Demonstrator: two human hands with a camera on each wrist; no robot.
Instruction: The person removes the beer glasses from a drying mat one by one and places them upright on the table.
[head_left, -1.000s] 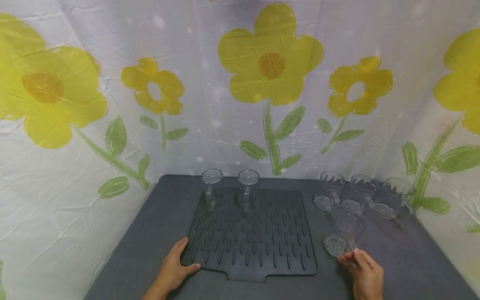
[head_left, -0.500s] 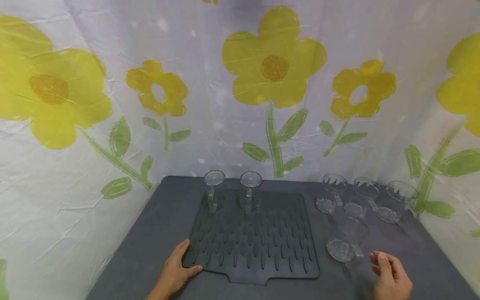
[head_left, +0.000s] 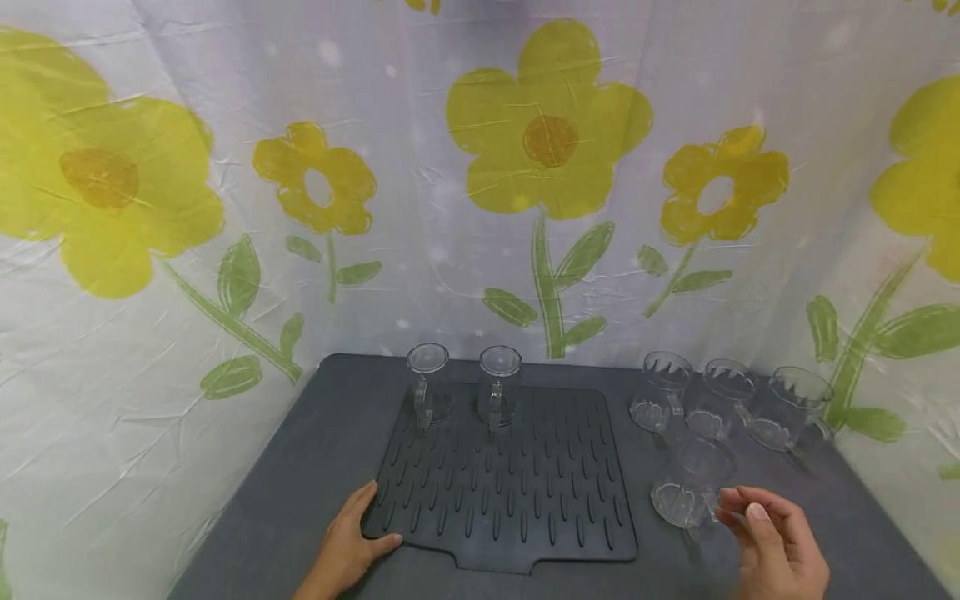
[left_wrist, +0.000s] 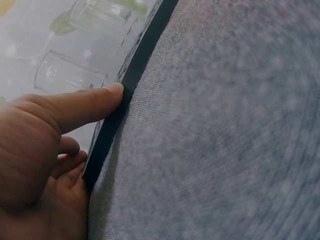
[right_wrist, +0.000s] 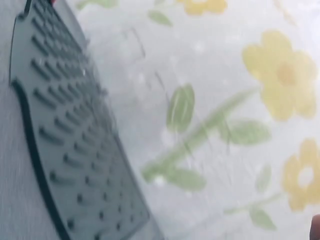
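Observation:
My left hand [head_left: 347, 533] holds the near left corner of a dark ridged drying mat [head_left: 506, 500], thumb along the front edge and fingers at the left side. In the left wrist view the thumb [left_wrist: 95, 105] presses on the mat's edge. My right hand [head_left: 780, 537] holds nothing. Its thumb and forefinger stand apart, fingertips right by the handle of the nearest clear glass mug [head_left: 675, 505], which stands right of the mat. Two more clear mugs, the left one [head_left: 429, 383] and the right one [head_left: 500, 385], stand on the mat's far part, handles toward me.
Three clear mugs stand in a row at the back right of the grey table [head_left: 262, 500]: the left one [head_left: 654, 408], the middle one [head_left: 708, 417] and the right one [head_left: 772, 425]. A white flowered curtain [head_left: 420, 275] encloses the table's back and sides.
My right hand has let go of the nearest mug's handle, drawn off to the right, then come back toward the handle with fingers apart. The left hand stays at the mat's corner.

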